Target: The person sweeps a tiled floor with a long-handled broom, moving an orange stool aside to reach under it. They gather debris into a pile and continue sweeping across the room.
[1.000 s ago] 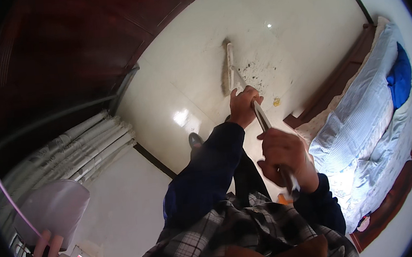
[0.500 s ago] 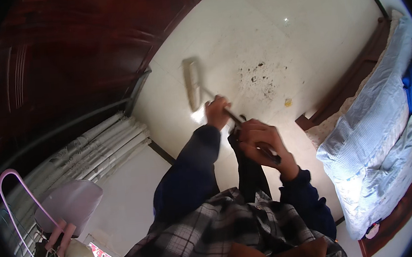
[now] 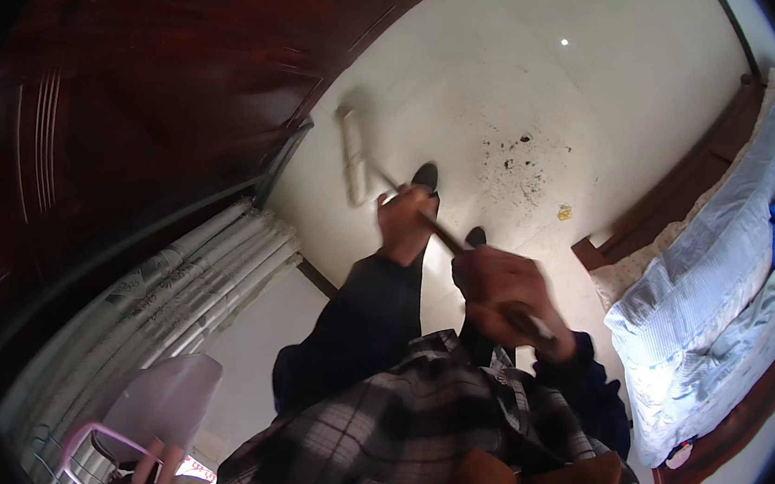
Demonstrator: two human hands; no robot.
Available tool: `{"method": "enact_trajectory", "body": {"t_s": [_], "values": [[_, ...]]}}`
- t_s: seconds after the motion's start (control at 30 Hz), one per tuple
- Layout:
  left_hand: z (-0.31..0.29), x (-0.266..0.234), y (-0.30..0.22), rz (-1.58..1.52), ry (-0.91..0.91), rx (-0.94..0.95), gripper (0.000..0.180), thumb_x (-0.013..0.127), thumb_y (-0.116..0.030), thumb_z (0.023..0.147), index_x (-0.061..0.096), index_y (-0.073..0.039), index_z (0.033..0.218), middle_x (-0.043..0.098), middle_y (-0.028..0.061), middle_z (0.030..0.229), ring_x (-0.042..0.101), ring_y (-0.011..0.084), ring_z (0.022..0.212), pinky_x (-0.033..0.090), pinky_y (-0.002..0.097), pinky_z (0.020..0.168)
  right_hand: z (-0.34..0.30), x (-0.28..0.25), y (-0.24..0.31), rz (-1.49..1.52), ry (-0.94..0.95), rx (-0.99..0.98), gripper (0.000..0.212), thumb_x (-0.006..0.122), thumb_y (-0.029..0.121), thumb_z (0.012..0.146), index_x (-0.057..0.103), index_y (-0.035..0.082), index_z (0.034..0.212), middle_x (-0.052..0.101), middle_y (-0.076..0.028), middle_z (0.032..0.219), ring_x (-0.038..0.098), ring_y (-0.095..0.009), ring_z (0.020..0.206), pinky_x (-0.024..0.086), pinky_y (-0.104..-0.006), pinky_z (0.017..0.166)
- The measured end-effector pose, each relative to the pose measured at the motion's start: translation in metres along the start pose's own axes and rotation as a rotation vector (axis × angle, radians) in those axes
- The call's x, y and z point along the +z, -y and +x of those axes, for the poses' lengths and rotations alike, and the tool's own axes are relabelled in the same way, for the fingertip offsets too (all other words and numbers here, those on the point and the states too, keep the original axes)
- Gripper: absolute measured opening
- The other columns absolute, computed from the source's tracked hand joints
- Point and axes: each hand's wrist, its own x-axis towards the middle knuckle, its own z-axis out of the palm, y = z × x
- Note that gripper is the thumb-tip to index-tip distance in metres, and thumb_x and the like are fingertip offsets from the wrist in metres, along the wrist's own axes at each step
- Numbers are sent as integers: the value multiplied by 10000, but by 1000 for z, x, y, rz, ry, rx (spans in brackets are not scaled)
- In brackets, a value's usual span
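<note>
1. I hold a long stick broom with both my hands. My left hand is wrapped tight around the stick farther down. My right hand is closed tight around the top part, close to my tummy.
2. The pale brush end lies on the shiny white floor, out past my left hand. It looks a bit blurry, so I cannot tell if it is flat on the floor.
3. A patch of dark crumbs sits on the floor to the right of the stick, apart from the brush end. A little yellow bit lies near it, closer to the bed.
4. My two dark shoes peek out beside the stick, just under my hands.
5. A big dark red wooden wall stands close to the brush end on the left. A white curtain hangs lower down on the left.
6. A bed with a light blue blanket fills the right side, with its brown wooden frame by the floor.
7. A pink hanger and a pale purple seat are down in the left corner, far from the broom.
8. The most open floor is up at the top, between the red wall and the bed.
</note>
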Motion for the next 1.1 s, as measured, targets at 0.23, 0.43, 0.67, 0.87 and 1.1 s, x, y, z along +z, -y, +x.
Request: {"method": "enact_trajectory", "body": {"t_s": [0.23,0.43,0.67,0.87,1.1], "values": [[-108,11,198,-173,185,-640,239,611,-319,865,591,-85,818,625,80,927,606,295,933,396,419,862,50,115,-152,345,180,161,154,716,8,757,565,37,740,589,-107,770,577,-304,770,463,-395,684],[6,53,189,-194,87,-397,225,694,-239,833,557,-85,742,604,92,824,601,335,866,393,464,828,80,55,-160,275,32,161,106,695,23,745,591,18,757,613,-113,812,571,-312,772,466,-375,726],[152,53,75,-222,16,-248,205,595,-259,860,592,-107,722,630,72,887,623,322,914,344,599,984,120,-57,-88,1,-143,220,196,656,-26,787,504,-3,665,604,-126,739,626,-301,813,514,-436,821],[231,46,3,-319,68,-34,176,642,-231,869,601,-113,744,622,73,881,641,345,834,321,604,1006,116,-84,-46,-180,-379,181,185,622,-53,757,487,8,647,550,-106,680,587,-270,694,511,-390,738],[222,-9,-45,-362,135,163,166,676,-213,878,600,-98,786,623,90,875,643,340,823,311,573,1053,101,-69,13,-230,-550,83,220,658,9,718,480,30,592,554,-95,619,597,-264,639,546,-453,783]]}}
